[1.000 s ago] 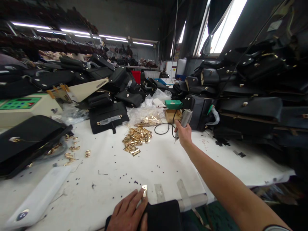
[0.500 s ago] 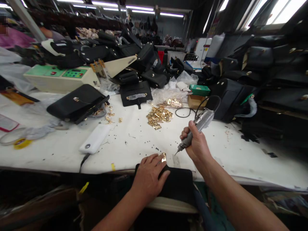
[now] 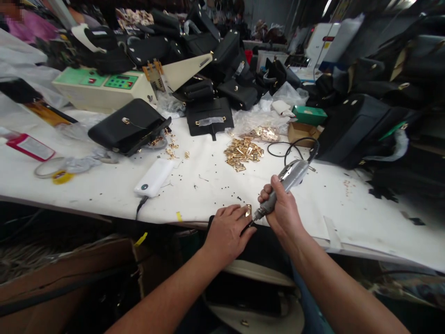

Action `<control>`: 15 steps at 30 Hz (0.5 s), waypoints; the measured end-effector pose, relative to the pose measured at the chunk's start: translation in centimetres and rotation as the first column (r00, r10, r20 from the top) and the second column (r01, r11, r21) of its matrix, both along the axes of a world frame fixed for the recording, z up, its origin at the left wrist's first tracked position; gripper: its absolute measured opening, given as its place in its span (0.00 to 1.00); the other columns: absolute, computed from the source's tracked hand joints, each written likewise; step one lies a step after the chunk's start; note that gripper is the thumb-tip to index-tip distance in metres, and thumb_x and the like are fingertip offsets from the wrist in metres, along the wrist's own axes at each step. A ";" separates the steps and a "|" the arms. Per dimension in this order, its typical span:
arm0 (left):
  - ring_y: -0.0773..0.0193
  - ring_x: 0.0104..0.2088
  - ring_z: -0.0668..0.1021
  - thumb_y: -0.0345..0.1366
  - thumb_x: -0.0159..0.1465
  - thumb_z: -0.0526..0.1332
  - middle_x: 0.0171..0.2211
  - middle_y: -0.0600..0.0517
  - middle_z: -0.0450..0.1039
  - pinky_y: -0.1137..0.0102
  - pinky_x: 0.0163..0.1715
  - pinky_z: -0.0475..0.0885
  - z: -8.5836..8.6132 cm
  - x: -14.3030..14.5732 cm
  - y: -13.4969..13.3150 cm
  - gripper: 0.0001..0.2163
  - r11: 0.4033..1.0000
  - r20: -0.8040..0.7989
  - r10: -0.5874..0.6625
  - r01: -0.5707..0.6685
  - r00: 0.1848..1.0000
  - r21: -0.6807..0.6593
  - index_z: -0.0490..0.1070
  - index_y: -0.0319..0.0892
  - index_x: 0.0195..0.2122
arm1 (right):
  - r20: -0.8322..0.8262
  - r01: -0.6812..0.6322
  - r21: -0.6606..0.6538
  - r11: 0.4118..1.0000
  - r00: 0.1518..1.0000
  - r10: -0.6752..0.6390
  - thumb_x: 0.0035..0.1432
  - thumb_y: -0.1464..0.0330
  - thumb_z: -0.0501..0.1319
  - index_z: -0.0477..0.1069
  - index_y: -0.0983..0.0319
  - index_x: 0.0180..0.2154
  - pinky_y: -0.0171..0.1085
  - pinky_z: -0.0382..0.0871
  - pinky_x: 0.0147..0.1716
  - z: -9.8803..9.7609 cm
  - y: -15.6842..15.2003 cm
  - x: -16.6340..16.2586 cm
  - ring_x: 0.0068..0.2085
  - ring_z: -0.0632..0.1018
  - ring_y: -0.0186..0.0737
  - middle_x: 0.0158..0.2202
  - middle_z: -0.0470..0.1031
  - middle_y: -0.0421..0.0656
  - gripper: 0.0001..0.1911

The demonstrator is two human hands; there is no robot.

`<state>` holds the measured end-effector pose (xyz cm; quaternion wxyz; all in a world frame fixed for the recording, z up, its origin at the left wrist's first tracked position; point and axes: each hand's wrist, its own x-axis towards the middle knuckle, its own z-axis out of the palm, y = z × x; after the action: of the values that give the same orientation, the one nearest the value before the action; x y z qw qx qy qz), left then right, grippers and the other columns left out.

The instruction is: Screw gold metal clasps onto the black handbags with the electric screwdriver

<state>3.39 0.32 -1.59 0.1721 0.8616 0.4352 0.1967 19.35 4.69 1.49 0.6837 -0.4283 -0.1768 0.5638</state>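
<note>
My right hand (image 3: 282, 211) is wrapped round a grey electric screwdriver (image 3: 285, 184) whose tip points down-left at a small gold clasp (image 3: 248, 210). My left hand (image 3: 227, 232) presses on a black bag piece (image 3: 259, 241) at the table's near edge, fingers pinching beside the gold clasp. The tool's black cord (image 3: 289, 147) loops back across the white table (image 3: 104, 185).
A pile of gold clasps (image 3: 242, 153) lies mid-table. A white power bank (image 3: 154, 177), a black purse (image 3: 128, 126), a green-panelled machine (image 3: 100, 88) and stacks of black bags (image 3: 368, 125) surround it. A green box (image 3: 309, 115) sits at the back. Another person in pink (image 3: 31, 28) is far left.
The view dropped lower and nearer. My right hand brought the screwdriver from far over the table down to the clasp by my left hand, which stays on the black bag piece.
</note>
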 end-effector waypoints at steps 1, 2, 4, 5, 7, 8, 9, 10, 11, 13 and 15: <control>0.52 0.59 0.71 0.42 0.70 0.59 0.59 0.52 0.74 0.52 0.55 0.67 0.0 0.0 0.0 0.14 1.000 0.001 -0.001 0.001 1.000 0.004 0.73 0.48 0.54 | 0.000 0.002 0.002 1.000 1.000 -0.002 0.52 0.57 0.74 0.64 0.59 0.34 0.30 0.67 0.23 0.0 0.0 0.0 0.23 0.67 0.28 0.25 0.65 0.33 0.22; 0.52 0.59 0.71 0.42 0.70 0.59 0.58 0.51 0.74 0.53 0.54 0.67 0.0 0.0 0.1 0.13 1.000 0.003 -0.002 0.002 1.000 0.011 0.74 0.48 0.54 | -0.001 0.002 0.005 1.000 1.000 -0.002 0.52 0.57 0.74 0.64 0.59 0.34 0.30 0.67 0.23 0.0 0.0 0.0 0.23 0.67 0.28 0.25 0.65 0.33 0.22; 0.53 0.58 0.72 0.41 0.70 0.59 0.57 0.50 0.75 0.53 0.53 0.68 0.0 0.0 0.1 0.13 1.000 0.003 -0.004 0.003 1.000 0.026 0.74 0.48 0.54 | -0.001 0.004 0.006 1.000 1.000 -0.004 0.52 0.57 0.74 0.64 0.59 0.35 0.30 0.67 0.24 0.0 0.0 -0.1 0.23 0.67 0.29 0.25 0.65 0.33 0.22; 0.53 0.57 0.72 0.40 0.70 0.60 0.57 0.49 0.75 0.54 0.53 0.68 0.0 0.0 0.1 0.13 0.999 0.003 -0.004 0.004 1.000 0.033 0.74 0.48 0.54 | 0.000 0.006 0.005 1.000 1.000 -0.006 0.52 0.57 0.74 0.64 0.59 0.35 0.30 0.68 0.24 0.0 0.0 -0.1 0.23 0.67 0.29 0.25 0.65 0.32 0.22; 0.53 0.57 0.72 0.40 0.70 0.60 0.56 0.48 0.75 0.55 0.52 0.69 0.1 0.1 0.2 0.13 0.999 -0.002 -0.004 0.004 1.000 0.043 0.75 0.48 0.53 | 0.005 0.010 0.000 1.000 1.000 -0.010 0.51 0.56 0.74 0.64 0.59 0.34 0.30 0.68 0.24 0.1 0.0 -0.2 0.23 0.67 0.29 0.25 0.64 0.32 0.23; 0.53 0.57 0.72 0.40 0.70 0.60 0.56 0.48 0.75 0.55 0.52 0.69 0.1 0.1 0.2 0.12 0.999 -0.006 -0.005 0.005 1.000 0.043 0.75 0.48 0.53 | 0.009 0.013 0.000 1.000 1.000 -0.013 0.50 0.56 0.74 0.63 0.59 0.34 0.30 0.68 0.24 0.1 0.1 -0.3 0.23 0.67 0.29 0.25 0.64 0.32 0.23; 0.53 0.57 0.72 0.40 0.70 0.59 0.56 0.49 0.75 0.55 0.52 0.69 0.1 0.1 0.2 0.12 0.999 -0.010 -0.005 0.006 1.000 0.042 0.75 0.48 0.53 | 0.014 0.015 0.000 1.000 1.000 -0.015 0.50 0.56 0.74 0.63 0.59 0.34 0.30 0.68 0.24 0.1 0.1 -0.3 0.23 0.67 0.29 0.25 0.64 0.32 0.23; 0.53 0.57 0.72 0.39 0.70 0.59 0.56 0.49 0.75 0.55 0.51 0.69 0.1 0.0 0.2 0.12 0.999 -0.013 -0.007 0.007 1.000 0.040 0.75 0.49 0.53 | 0.019 0.016 0.001 1.000 1.000 -0.016 0.50 0.56 0.74 0.63 0.59 0.34 0.30 0.68 0.24 0.1 0.1 -0.3 0.23 0.67 0.29 0.25 0.64 0.32 0.23; 0.53 0.57 0.72 0.39 0.70 0.59 0.56 0.49 0.75 0.55 0.51 0.69 0.0 0.0 0.2 0.12 0.999 -0.017 -0.007 0.008 1.000 0.039 0.75 0.49 0.53 | 0.024 0.016 0.002 1.000 1.000 -0.016 0.50 0.55 0.74 0.63 0.59 0.34 0.30 0.68 0.24 0.0 0.1 -0.3 0.23 0.67 0.29 0.25 0.64 0.32 0.23; 0.54 0.57 0.72 0.38 0.70 0.59 0.56 0.49 0.75 0.55 0.51 0.69 0.0 0.0 0.2 0.12 0.999 -0.018 -0.004 0.005 1.000 0.044 0.75 0.49 0.54 | 0.038 0.016 -0.001 1.000 0.999 -0.016 0.51 0.55 0.74 0.63 0.59 0.34 0.31 0.68 0.24 -0.1 0.2 -0.3 0.23 0.68 0.29 0.26 0.64 0.33 0.23; 0.54 0.57 0.72 0.38 0.70 0.59 0.56 0.49 0.75 0.55 0.51 0.69 -0.1 0.0 0.2 0.12 0.999 -0.017 0.000 0.000 1.000 0.052 0.75 0.49 0.54 | 0.053 0.016 -0.006 1.000 0.998 -0.016 0.51 0.55 0.73 0.63 0.58 0.34 0.31 0.68 0.23 -0.2 0.2 -0.2 0.23 0.68 0.30 0.26 0.64 0.33 0.23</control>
<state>3.43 0.52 -1.65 0.1458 0.8674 0.4313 0.2009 19.12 4.93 1.33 0.6819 -0.4468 -0.1896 0.5473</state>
